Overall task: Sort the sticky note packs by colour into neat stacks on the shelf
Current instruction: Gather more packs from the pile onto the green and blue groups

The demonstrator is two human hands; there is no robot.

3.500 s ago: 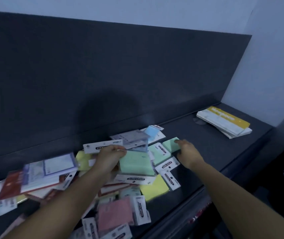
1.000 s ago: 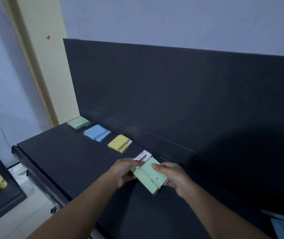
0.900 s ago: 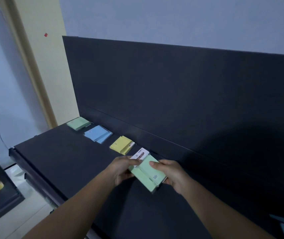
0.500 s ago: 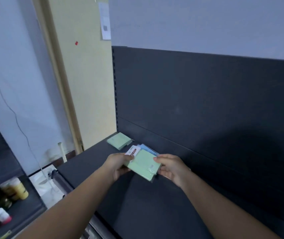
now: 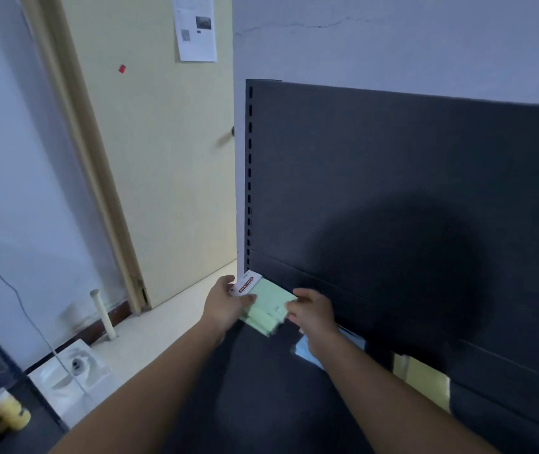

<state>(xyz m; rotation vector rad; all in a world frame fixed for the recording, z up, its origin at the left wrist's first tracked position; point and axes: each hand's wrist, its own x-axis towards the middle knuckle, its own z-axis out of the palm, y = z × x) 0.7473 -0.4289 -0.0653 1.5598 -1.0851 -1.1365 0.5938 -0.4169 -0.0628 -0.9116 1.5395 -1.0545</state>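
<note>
Green packs (image 5: 269, 304) sat gripped between left hand (image 5: 225, 306) and right hand (image 5: 312, 314), long axis running away, label nearer the left.

Both hands hold a few green packs (image 5: 267, 305) at the left end of the dark shelf (image 5: 255, 394), close to its back panel (image 5: 392, 178). The left hand (image 5: 227, 304) grips the end with the white header card (image 5: 245, 285), thumb on top; the right hand (image 5: 310, 311) pinches the opposite edge. A blue pack (image 5: 303, 352) and a yellow pack (image 5: 425, 376) lie further right, partly hidden by the right forearm. A cream door (image 5: 163, 165) stands beyond.
</note>
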